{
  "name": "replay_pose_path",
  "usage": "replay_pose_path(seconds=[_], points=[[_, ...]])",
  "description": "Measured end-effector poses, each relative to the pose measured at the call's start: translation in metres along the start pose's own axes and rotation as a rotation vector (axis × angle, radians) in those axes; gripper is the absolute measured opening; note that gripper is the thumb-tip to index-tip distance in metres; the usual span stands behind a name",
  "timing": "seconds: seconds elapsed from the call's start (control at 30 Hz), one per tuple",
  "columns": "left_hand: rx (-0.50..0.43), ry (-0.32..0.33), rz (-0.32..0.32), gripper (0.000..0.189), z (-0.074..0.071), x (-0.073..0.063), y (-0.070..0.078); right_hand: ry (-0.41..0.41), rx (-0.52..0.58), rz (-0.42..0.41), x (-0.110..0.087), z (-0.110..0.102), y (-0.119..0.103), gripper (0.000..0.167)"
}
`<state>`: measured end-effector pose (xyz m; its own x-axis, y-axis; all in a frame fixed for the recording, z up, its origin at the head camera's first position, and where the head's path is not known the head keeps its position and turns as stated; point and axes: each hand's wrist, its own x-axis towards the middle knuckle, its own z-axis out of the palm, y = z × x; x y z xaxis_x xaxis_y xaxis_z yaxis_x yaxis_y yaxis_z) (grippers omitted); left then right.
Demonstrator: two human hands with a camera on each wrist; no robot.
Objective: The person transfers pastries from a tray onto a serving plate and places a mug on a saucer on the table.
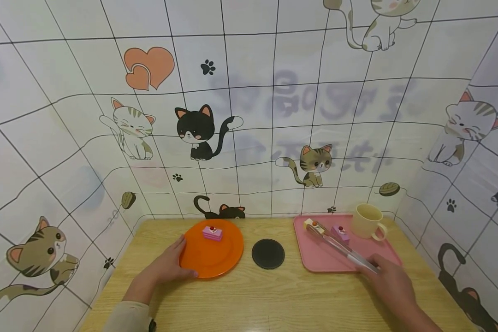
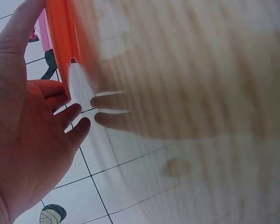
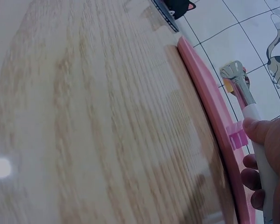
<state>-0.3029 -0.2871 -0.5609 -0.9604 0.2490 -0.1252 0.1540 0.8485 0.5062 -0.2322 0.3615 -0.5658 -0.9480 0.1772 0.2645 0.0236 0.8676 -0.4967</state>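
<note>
My left hand [image 1: 172, 263] holds the left edge of an orange plate [image 1: 211, 263], thumb at the front and fingers along the rim. A pink toy cake slice [image 1: 212, 233] sits on that plate. In my right hand [image 1: 392, 281] is a pair of tongs [image 1: 348, 252] with white grips and metal tips, also seen in the right wrist view as tongs [image 3: 253, 112]. The tong tips are at a yellow toy cake slice [image 1: 309, 224] over the pink tray [image 1: 319, 260]. Beside the tongs, a second pink cake slice [image 1: 340, 233] rests on the tray.
A yellow mug [image 1: 367, 221] stands at the tray's back right corner. Between plate and tray lies a round black coaster [image 1: 268, 253]. The wooden table [image 1: 249, 297] is enclosed at the back and sides by cat-print sheeting [image 1: 249, 115].
</note>
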Motion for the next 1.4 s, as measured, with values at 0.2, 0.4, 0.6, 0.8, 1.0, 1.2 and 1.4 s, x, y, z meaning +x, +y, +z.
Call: replay_pose_path(seconds=[0.2,0.4,0.6,0.8,1.0,1.2,1.4], points=[[-0.007,0.001,-0.003,0.134,0.000,0.000,-0.001,0.029,0.005,-0.036,0.002,0.004,-0.006,0.025],[-0.002,0.007,0.008,0.134,0.001,0.000,-0.002,-0.011,0.005,-0.028,0.003,0.008,-0.012,0.024],[-0.002,0.006,0.009,0.134,0.001,0.001,-0.003,-0.027,0.025,-0.033,0.003,0.009,-0.017,0.024],[0.010,0.011,0.015,0.133,0.001,0.001,-0.003,-0.018,0.042,-0.067,0.003,0.008,-0.025,0.025],[0.004,0.014,0.011,0.133,0.002,0.001,-0.004,-0.029,0.046,-0.069,0.003,0.013,-0.033,0.023],[-0.006,0.014,0.001,0.134,0.002,0.000,-0.003,-0.060,0.045,-0.064,0.005,0.020,-0.043,0.022],[-0.009,0.009,0.001,0.134,0.002,0.000,-0.002,-0.105,0.047,-0.046,0.007,0.024,-0.053,0.023]])
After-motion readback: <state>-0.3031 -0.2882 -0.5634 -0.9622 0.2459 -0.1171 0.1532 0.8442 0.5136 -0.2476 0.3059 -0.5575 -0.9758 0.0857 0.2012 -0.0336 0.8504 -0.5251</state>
